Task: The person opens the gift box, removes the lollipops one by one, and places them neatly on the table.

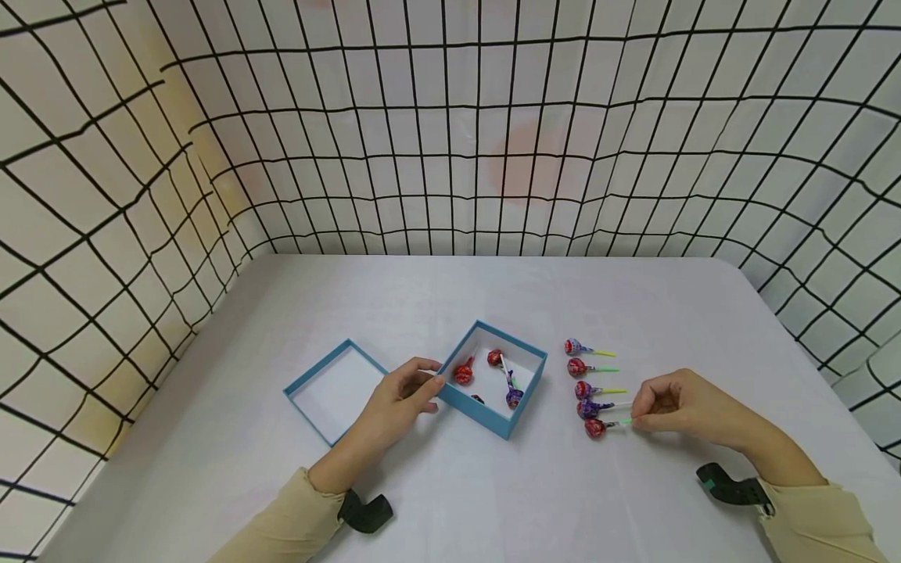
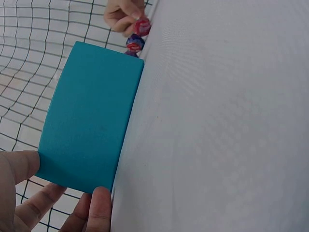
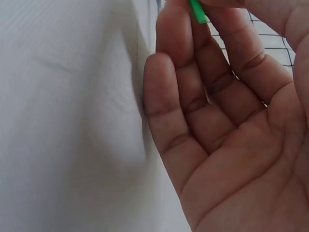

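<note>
Lollipop [image 1: 594, 428] in a glossy red wrapper is sitting nearest you in the column on the tabletop [image 1: 535, 500], showing a round head twisted at the neck onto a pale green stick. Your right hand [image 1: 693, 407] is pinching the end of that stick between thumb and fingers, and the right wrist view is showing its bright green tip poking out. Just beyond, a purple-wrapped lollipop [image 1: 587, 408] is lying close alongside, its white stick pointing toward the same fingers. Farther on, a red-and-purple lollipop [image 1: 583, 389] with a yellow stick, a red lollipop [image 1: 577, 367] with a green stick and a blue-and-red lollipop [image 1: 573, 346] with a yellow stick are lying roughly parallel, heads to the left. Your left hand [image 1: 401, 399] is gripping the left corner of the open blue box [image 1: 472, 408], thumb at the rim, fingers against the outside. Two red-headed lollipops [image 1: 463, 374] and a purple-headed lollipop [image 1: 514, 397] are resting inside. A shallow blue-edged lid [image 1: 338, 391] is lying left of the box, its white inside facing up.
</note>
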A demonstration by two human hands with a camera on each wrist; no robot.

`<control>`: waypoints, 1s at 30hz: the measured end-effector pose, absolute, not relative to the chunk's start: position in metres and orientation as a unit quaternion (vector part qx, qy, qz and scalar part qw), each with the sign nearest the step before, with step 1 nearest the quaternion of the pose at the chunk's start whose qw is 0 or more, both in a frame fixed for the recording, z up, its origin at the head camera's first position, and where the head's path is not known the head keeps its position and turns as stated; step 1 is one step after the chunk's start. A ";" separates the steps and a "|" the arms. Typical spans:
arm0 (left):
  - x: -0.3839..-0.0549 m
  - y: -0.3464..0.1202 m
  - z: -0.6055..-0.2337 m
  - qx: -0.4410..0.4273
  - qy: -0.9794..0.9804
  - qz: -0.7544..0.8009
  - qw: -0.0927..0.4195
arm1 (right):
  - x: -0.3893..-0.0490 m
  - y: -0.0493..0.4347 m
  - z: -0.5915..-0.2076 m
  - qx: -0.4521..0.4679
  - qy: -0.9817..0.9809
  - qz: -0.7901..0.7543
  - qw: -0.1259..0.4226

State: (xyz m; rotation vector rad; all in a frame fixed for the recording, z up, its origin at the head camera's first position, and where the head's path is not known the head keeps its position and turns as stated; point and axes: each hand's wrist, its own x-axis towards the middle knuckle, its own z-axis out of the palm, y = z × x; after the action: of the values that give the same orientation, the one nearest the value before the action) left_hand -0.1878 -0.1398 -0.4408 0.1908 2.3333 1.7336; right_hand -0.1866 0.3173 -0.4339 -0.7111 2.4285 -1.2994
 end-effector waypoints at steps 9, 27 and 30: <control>-0.187 -0.139 -0.440 0.060 0.795 0.592 0.116 | -0.187 0.315 -0.435 -0.237 0.858 -0.434 0.140; -0.188 -0.139 -0.439 0.069 0.794 0.594 0.113 | -0.188 0.317 -0.437 -0.217 0.882 -0.396 0.132; -0.188 -0.138 -0.439 0.069 0.793 0.595 0.112 | -0.188 0.316 -0.437 -0.208 0.884 -0.396 0.134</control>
State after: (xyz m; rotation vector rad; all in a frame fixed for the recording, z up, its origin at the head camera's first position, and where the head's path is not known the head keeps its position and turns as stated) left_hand -0.1877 -0.1384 -0.4392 0.2040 2.3275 1.7460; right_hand -0.1877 0.3162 -0.4372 -0.6024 2.5641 -1.1484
